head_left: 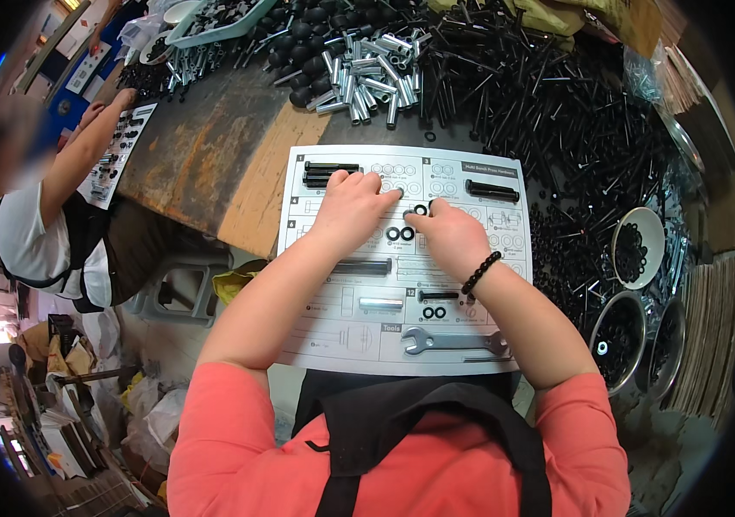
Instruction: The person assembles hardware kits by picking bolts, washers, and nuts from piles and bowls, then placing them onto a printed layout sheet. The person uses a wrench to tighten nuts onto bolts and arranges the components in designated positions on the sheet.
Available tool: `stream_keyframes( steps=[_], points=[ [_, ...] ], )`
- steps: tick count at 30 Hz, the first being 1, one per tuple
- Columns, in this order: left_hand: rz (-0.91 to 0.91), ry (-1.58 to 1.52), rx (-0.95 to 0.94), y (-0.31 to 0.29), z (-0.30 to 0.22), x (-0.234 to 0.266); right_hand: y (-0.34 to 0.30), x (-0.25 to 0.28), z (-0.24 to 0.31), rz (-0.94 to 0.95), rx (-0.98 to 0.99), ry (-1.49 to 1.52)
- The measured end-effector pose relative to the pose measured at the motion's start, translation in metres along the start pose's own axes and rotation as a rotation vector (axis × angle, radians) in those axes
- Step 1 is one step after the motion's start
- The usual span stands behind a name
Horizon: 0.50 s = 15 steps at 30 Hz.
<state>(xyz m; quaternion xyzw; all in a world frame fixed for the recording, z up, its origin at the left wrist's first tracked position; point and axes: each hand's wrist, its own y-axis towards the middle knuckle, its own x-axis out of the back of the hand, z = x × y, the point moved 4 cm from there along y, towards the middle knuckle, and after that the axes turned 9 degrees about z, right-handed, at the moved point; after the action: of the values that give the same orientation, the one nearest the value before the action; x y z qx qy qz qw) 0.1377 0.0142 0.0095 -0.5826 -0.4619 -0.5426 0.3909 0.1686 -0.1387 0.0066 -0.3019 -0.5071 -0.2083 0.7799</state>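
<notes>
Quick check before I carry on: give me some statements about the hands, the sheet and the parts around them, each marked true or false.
1. The left hand and the right hand are both over the printed sheet. True.
2. The black bead bracelet is on the left wrist. False: it is on the right wrist.
3. Two black rings lie side by side on the sheet. True.
4. The pile of silver tubes lies on top of the sheet. False: it lies beyond the sheet's far edge.
5. The light bowl of small black parts is left of the sheet. False: it is to the right.
</notes>
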Motion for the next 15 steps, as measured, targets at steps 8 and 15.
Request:
stream_keyframes(
  steps=[8,15],
  points=[
    [-0.045,0.053,0.131,-0.011,0.014,0.006,0.034,0.01,0.011,-0.022,0.008,0.04],
    [-0.073,0.013,0.128,-0.012,0.018,0.008,0.051,0.014,0.012,-0.056,-0.021,0.084]
  ],
)
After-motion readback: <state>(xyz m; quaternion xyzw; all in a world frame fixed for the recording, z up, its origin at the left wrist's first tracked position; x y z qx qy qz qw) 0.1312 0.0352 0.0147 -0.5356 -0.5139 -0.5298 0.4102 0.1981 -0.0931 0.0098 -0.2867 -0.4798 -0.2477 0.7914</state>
